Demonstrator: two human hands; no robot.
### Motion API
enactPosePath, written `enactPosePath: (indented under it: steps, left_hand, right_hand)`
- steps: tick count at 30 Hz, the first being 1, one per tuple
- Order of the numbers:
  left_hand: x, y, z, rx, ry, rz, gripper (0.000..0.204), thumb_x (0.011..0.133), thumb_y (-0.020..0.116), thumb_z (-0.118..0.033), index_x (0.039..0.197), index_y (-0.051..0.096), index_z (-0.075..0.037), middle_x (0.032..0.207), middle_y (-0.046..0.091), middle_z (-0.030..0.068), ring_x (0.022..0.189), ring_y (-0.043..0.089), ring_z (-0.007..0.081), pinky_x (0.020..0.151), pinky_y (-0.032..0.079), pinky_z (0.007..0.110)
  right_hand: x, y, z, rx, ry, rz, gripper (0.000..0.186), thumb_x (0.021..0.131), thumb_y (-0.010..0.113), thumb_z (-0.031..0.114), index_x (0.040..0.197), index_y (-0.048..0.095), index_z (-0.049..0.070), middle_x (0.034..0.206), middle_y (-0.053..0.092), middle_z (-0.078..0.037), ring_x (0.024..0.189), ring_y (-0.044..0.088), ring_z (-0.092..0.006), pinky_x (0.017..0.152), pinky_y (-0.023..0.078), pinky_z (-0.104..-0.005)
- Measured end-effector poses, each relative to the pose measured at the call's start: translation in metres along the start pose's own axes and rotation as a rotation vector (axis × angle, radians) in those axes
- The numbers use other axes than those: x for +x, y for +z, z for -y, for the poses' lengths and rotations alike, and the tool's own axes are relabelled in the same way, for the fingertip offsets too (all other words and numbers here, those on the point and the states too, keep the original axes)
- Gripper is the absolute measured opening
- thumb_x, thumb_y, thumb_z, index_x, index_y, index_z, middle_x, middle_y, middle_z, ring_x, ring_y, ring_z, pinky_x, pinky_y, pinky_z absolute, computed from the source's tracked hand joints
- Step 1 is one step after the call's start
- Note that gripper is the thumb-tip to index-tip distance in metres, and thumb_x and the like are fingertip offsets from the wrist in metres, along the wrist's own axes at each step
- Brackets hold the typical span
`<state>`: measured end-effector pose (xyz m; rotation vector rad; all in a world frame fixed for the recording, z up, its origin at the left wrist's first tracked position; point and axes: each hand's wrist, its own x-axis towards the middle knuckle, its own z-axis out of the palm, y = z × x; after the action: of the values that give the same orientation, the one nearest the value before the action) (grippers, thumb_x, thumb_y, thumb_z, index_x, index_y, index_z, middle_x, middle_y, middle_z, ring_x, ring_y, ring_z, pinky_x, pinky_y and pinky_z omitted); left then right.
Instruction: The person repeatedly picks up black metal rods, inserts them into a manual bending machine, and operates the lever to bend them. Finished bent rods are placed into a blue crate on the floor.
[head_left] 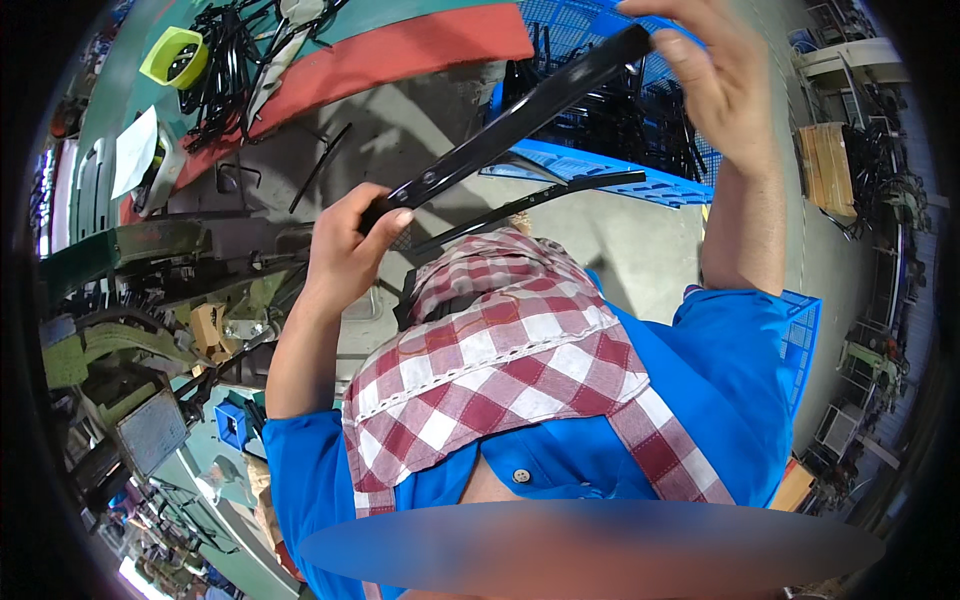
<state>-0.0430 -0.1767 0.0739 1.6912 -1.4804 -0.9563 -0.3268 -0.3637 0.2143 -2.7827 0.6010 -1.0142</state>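
Grey workshop floor, blue plastic mesh crate ahead; left hand grips one end of long glossy black bar, slanted before torso; right hand at other end, grip unclear

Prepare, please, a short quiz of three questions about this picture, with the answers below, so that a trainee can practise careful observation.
1. Which colour is the bar held in the left hand?
A) red
B) black
C) yellow

2. True or false: in the picture, the yellow-green container is to the left of the blue crate.

3. Fill the gap: the right hand is at the bar's ____ end, as seen in the picture (upper or lower).

Key: 1. B; 2. True; 3. upper
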Motion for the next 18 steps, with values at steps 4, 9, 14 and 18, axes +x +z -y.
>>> enactPosePath:
  steps: [4,9,14,18]
  left_hand:
    - [-0.01,-0.011,0.029,-0.131,0.01,-0.116,0.025,0.086,0.067,-0.023,0.09,0.059,0.0,0.066,0.051,0.0013,0.062,0.045,0.0087,0.056,0.037,0.024]
    - [-0.034,-0.021,0.044,-0.292,-0.019,-0.192,0.028,0.089,0.066,-0.027,0.092,0.058,0.0,0.071,0.049,-0.0042,0.065,0.041,0.005,0.058,0.035,0.021]
    - [-0.046,-0.027,0.046,-0.338,-0.032,-0.237,0.028,0.091,0.065,-0.028,0.095,0.058,0.0,0.072,0.049,-0.0052,0.065,0.042,0.0043,0.058,0.034,0.019]
    - [-0.047,-0.025,0.053,-0.289,-0.044,-0.262,0.029,0.091,0.065,-0.028,0.094,0.059,0.0,0.072,0.051,-0.004,0.066,0.042,0.0048,0.058,0.035,0.02]
  right_hand:
    - [-0.041,0.014,-0.063,-0.097,0.314,-0.092,0.031,0.087,0.062,0.033,0.1,0.067,0.005,0.094,0.064,-0.011,0.092,0.06,-0.0272,0.085,0.046,-0.0363]
    - [-0.125,0.059,-0.121,-0.175,0.684,0.396,0.034,0.087,0.063,0.036,0.097,0.069,0.004,0.099,0.065,-0.016,0.095,0.061,-0.0327,0.083,0.049,-0.0411]
    - [-0.153,0.103,-0.12,-0.141,0.816,0.567,0.037,0.077,0.075,0.024,0.11,0.065,0.009,0.109,0.059,-0.012,0.104,0.059,-0.0302,0.089,0.049,-0.0403]
    - [-0.15,0.127,-0.116,-0.327,0.777,0.712,0.039,0.075,0.077,0.025,0.109,0.064,0.011,0.106,0.057,-0.012,0.105,0.058,-0.031,0.088,0.049,-0.0417]
